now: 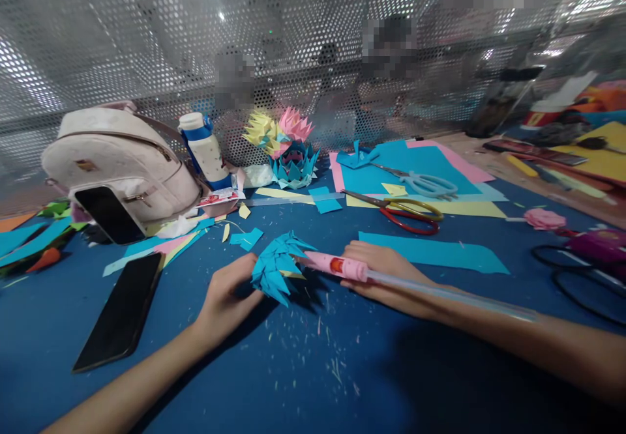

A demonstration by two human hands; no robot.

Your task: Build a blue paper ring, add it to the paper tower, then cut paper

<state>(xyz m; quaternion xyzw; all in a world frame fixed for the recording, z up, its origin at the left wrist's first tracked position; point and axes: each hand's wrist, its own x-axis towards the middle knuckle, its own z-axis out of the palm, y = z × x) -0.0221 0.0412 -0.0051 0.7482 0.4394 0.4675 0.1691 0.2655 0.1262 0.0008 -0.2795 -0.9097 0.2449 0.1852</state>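
So, we're pinching the blue flower (274, 266) in our left hand (231, 294), thumb and fingers closing on its left side, low over the table (215, 388). Our right hand (384, 266) is gripping the pink pen (337, 266), fingers curling mostly behind the barrel, so part of that grip is hiding from us. The pen is lying nearly crosswise, its tip pointing left at the flower, its clear stick (450, 295) trailing back over our right forearm. We're not able to tell if tip and paper are touching; nothing is blocking the gap. Beyond the right hand a blue strip (435, 253) is lying, red-and-yellow scissors (383, 203) are sitting farther back, and a flat phone (122, 310) is resting left of our left hand.
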